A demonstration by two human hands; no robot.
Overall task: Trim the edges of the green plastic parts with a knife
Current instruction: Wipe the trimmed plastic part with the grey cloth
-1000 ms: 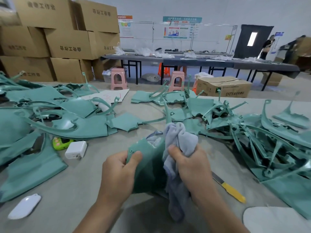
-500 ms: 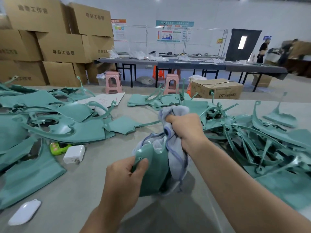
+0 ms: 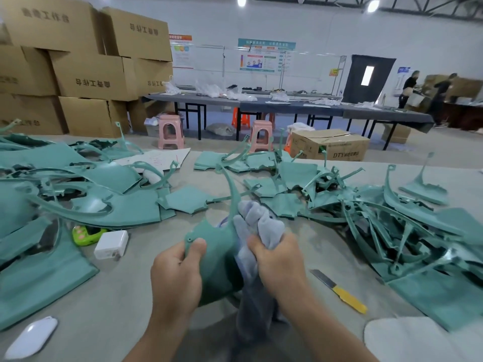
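- Head camera first: we see our left hand [image 3: 177,278] at the near middle of the worktop [image 3: 125,304], fingers curled round a green plastic part [image 3: 217,257], thumb pressed on its face just below a small hole.
- Our right hand [image 3: 279,265] is just beside it, fingers closed on a bunched grey cloth [image 3: 261,226] that lies against the right side of the part and hangs down below the hand.
- From the held part a thin curved arm rises up and away from us.
- We see a knife [image 3: 339,291] with a yellow handle lying flat on the worktop to the right of our right hand, touched by neither hand, blade pointing toward the hands.
- At the near left corner lies a white oval object [image 3: 31,338]; at the near right edge, a pale rounded sheet [image 3: 407,340].
- Left of the hands sit a white charger block [image 3: 111,244] and, touching it, a small bright green item [image 3: 85,235].
- More green parts are heaped along the left side [image 3: 86,205] and the right side [image 3: 392,223] of the worktop, with flatter pieces near the far edge [image 3: 248,163].
- Beyond the worktop we see pink stools [image 3: 171,131], stacked cardboard boxes [image 3: 86,74], a long dark table [image 3: 287,105], and two people at far right, blurred.
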